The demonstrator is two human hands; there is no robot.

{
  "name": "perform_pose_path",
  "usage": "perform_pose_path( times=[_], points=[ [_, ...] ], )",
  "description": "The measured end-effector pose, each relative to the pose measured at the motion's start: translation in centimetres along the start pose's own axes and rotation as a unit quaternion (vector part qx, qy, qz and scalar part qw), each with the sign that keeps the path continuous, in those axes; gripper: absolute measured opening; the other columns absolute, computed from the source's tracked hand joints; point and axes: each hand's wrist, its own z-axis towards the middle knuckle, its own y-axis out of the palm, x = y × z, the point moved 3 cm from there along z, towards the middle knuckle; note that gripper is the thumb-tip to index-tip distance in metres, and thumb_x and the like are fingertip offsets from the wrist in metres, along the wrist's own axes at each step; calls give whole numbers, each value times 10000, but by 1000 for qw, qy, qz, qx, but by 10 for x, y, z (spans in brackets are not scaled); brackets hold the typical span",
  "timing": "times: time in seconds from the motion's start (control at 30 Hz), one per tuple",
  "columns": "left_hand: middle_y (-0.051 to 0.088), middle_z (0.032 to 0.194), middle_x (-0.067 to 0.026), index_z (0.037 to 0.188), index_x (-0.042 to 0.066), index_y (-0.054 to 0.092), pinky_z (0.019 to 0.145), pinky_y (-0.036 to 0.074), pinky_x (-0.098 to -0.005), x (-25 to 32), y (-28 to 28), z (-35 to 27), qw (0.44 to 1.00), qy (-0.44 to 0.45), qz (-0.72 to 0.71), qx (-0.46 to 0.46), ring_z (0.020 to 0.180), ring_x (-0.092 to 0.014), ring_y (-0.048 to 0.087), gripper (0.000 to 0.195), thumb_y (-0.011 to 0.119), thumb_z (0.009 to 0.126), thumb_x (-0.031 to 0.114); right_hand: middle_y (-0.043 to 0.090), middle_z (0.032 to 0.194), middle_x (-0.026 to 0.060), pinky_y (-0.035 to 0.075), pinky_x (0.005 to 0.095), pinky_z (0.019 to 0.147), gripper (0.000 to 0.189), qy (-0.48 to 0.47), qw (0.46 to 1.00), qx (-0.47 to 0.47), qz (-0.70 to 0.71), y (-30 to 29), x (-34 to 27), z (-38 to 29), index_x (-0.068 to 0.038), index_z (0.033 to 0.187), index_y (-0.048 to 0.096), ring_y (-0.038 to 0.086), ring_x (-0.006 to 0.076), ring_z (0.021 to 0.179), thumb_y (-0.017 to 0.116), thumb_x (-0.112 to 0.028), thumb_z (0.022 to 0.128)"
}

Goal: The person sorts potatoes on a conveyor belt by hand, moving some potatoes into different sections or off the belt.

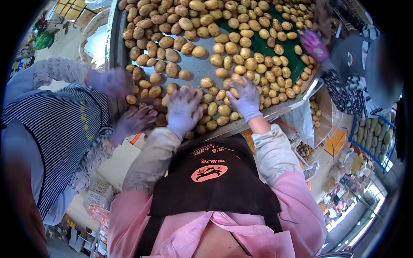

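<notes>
Many potatoes (223,110) lie on a metal sorting table (206,46) in front of me. My left hand (184,113), in a pale lilac glove, lies palm down over potatoes at the near edge with its fingers spread. What is beneath its palm is hidden. To its right, my right hand (246,100) wears the same kind of glove, and its thumb and fingers curve around a potato (234,93). Another potato (237,78) sits against its fingertips. Loose potatoes surround both hands.
At left, a co-worker's gloved hands (111,80) reach over the table's side. Another co-worker's purple glove (313,45) is at the right edge, beside a green surface (258,48). A lined box (322,103) holding potatoes stands below the right edge. The metal rim (280,109) runs before me.
</notes>
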Motion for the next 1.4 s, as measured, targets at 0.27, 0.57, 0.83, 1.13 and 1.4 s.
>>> perform_pose_path(
  times=[0.27, 0.57, 0.83, 1.13, 1.4],
  points=[
    [596, 1557, -81, 1300, 224, 788, 1223, 369, -621, -14, 10, -120, 995, 26, -42, -88, 1494, -468, 431, 362, 728, 953, 305, 674, 1326, 106, 486, 534, 1100, 312, -160, 981, -110, 7, -9, -21, -97, -288, 1220, 778, 632, 376, 1249, 728, -449, 957],
    [678, 1341, -143, 1155, 70, 772, 1008, 480, -542, -82, 4, -182, 993, -87, 80, 26, 1248, -378, 610, 243, 677, 988, 218, 258, 1766, 255, 321, 643, 1268, 774, 287, 922, -130, -227, -20, 39, 11, -212, 1715, 334, 298, 476, 1603, 417, -657, 1086],
    [699, 1301, -175, 1408, 74, 656, 1134, 443, -537, -21, -12, -50, 990, -50, 81, 105, 1287, -411, 601, 477, 709, 936, 121, 605, 1515, 145, 449, 598, 1153, 475, -50, 995, -35, -73, 36, -95, -24, -143, 1426, 653, 510, 375, 1465, 667, -320, 986],
    [694, 1247, -192, 1328, 102, 699, 928, 547, -528, -37, -31, -91, 987, -135, -79, 44, 1073, -440, 668, 362, 696, 976, 185, 594, 1444, 219, 592, 508, 977, 365, 20, 971, -233, 41, 80, -122, 46, -161, 1341, 693, 728, 396, 1138, 690, -303, 1005],
    [671, 1282, -171, 1380, 160, 682, 959, 552, -523, -97, -5, -40, 978, -208, 32, 4, 1133, -399, 667, 412, 661, 970, 200, 751, 1062, 147, 562, 452, 966, 206, 97, 979, 118, 136, -22, 3, -81, -76, 1167, 722, 716, 344, 1010, 702, -232, 1033]
  ],
)
